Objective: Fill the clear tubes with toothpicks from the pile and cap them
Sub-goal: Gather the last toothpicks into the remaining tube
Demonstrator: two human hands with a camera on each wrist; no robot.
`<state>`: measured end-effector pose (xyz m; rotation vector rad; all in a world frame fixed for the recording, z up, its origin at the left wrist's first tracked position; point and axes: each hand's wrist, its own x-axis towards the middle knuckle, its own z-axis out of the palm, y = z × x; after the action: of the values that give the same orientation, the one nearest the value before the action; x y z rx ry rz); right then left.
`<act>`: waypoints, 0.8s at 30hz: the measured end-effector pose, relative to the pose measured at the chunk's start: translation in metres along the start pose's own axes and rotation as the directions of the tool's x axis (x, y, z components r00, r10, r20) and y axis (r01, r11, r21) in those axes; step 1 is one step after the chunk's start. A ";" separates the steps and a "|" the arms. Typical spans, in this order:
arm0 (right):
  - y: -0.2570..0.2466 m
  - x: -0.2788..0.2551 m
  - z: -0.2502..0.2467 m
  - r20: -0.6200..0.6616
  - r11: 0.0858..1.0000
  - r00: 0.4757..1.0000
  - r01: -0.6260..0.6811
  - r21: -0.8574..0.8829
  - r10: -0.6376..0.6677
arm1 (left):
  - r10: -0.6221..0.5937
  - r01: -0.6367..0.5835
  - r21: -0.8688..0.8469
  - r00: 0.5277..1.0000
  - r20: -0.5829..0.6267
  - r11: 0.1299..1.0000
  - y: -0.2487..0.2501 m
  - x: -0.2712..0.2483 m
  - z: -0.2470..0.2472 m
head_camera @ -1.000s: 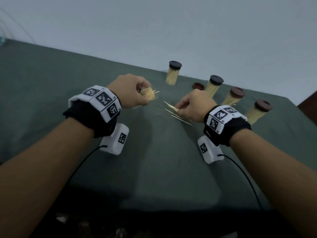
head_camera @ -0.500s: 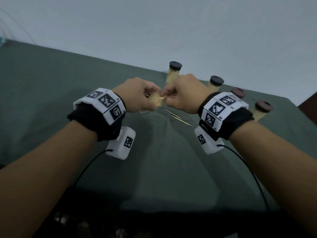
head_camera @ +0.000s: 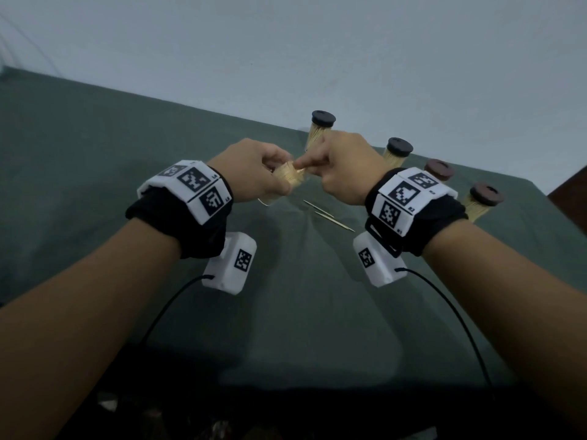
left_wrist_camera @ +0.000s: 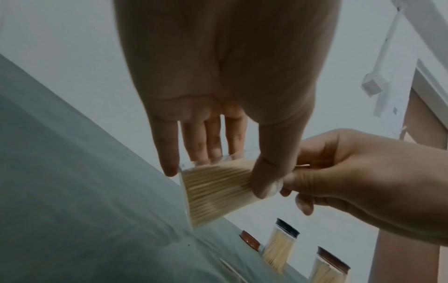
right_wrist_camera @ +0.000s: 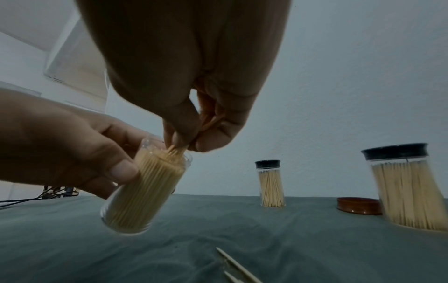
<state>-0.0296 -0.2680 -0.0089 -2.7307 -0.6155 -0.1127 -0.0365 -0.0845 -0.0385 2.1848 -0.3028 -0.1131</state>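
My left hand (head_camera: 254, 173) grips a clear tube (head_camera: 287, 179) packed with toothpicks, tilted above the green cloth; the tube (right_wrist_camera: 145, 183) has no cap. My right hand (head_camera: 336, 166) pinches a few toothpicks (right_wrist_camera: 178, 151) at the tube's open mouth, their tips among those inside. In the left wrist view the tube (left_wrist_camera: 218, 189) lies between my left thumb and fingers, with the right hand (left_wrist_camera: 351, 178) beside it. Two or three loose toothpicks (head_camera: 330, 215) lie on the cloth below. A brown cap (right_wrist_camera: 358, 205) sits alone on the cloth.
Several capped tubes of toothpicks stand along the far side: black-capped ones (head_camera: 319, 128) (head_camera: 397, 150) and brown-capped ones (head_camera: 440, 169) (head_camera: 482, 201). The green cloth (head_camera: 301, 312) covers the table up to a pale wall. Cables trail from both wrist cameras.
My right hand rose from the loose toothpicks on the cloth with a few pinched and brought them to the mouth of the tube. The left hand lifted the tube slightly toward the right.
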 end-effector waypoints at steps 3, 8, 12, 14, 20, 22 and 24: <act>-0.002 -0.001 -0.001 -0.026 1.000 0.999 0.023 -0.004 -0.023 | 0.003 -0.002 -0.022 1.000 0.018 1.000 0.001 -0.002 0.000; -0.003 -0.003 -0.005 -0.077 0.999 0.997 0.021 0.038 -0.018 | 0.014 -0.013 -0.018 0.999 0.031 1.000 0.000 0.000 0.004; -0.002 -0.004 -0.010 -0.058 1.000 0.998 0.010 0.027 -0.008 | 0.009 -0.009 -0.030 1.000 0.006 1.000 -0.001 0.000 0.000; -0.003 -0.004 -0.011 -0.075 0.999 0.997 0.026 0.038 -0.023 | 0.021 -0.019 -0.055 0.999 0.038 0.998 0.001 -0.001 0.002; -0.001 -0.005 -0.006 -0.229 0.987 0.973 0.035 0.155 0.001 | 0.017 -0.016 -0.019 0.998 0.055 1.000 0.002 -0.002 0.004; 0.000 -0.006 -0.006 -0.217 0.983 0.976 0.026 0.182 0.014 | 0.020 -0.018 -0.039 0.999 0.049 0.999 0.003 -0.002 0.004; 0.001 -0.007 -0.004 -0.189 0.987 0.982 0.014 0.163 0.017 | 0.025 -0.022 -0.063 0.998 0.050 0.998 0.005 -0.003 0.006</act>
<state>-0.0351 -0.2726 -0.0068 -2.5247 -0.5429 -0.3053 -0.0411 -0.0915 -0.0383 2.1187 -0.3487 -0.1629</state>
